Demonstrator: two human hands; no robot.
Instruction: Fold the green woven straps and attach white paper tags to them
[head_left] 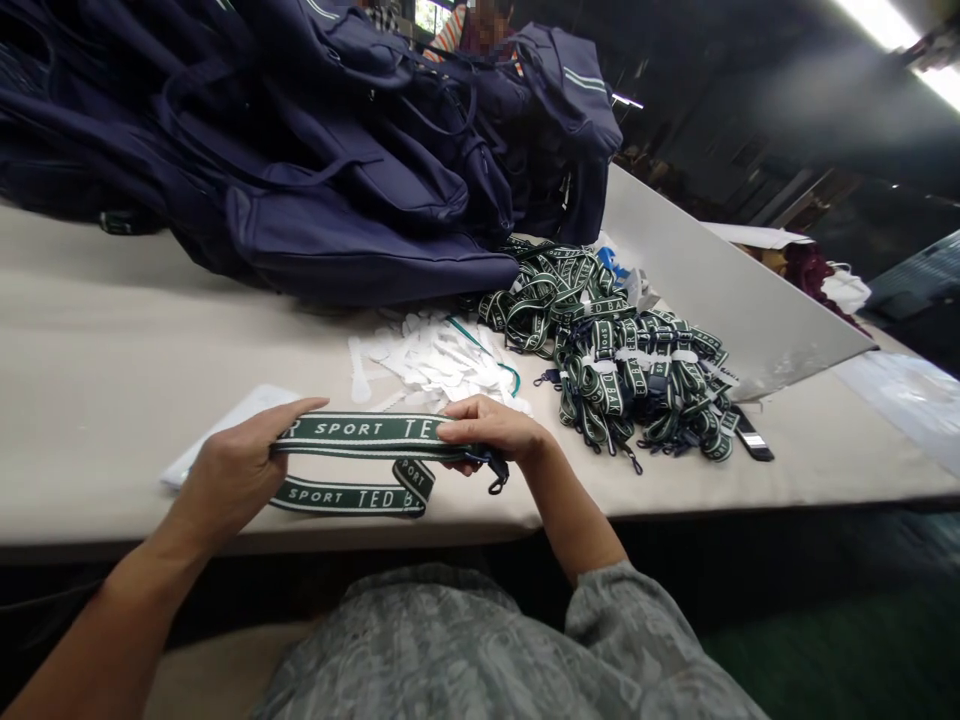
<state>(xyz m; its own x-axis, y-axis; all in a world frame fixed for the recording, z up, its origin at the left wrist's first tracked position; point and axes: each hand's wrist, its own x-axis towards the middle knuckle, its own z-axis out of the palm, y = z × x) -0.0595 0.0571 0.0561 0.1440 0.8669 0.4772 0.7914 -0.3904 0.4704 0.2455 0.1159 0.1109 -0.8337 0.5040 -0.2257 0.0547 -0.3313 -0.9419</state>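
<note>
A dark green webbing strap (360,428) with white lettering and pale edge stripes is stretched level between my two hands, just above the table's front edge. My left hand (236,470) is closed round its left end. At the other end, the fingers of my right hand (491,430) pinch the strap, and a dark snap hook (496,474) hangs beside them. A lower loop of the same strap sags beneath, twisted near its right side. Beyond my hands lies a heap of white paper-like strips (442,360) with a green cord across it.
Navy bags (360,240) are piled along the back left. Bundled straps (645,380) with hooks lie at the right, in front of a pale upright panel (720,290). A flat white packet (232,425) rests behind my left hand. Farther back is another person (450,35).
</note>
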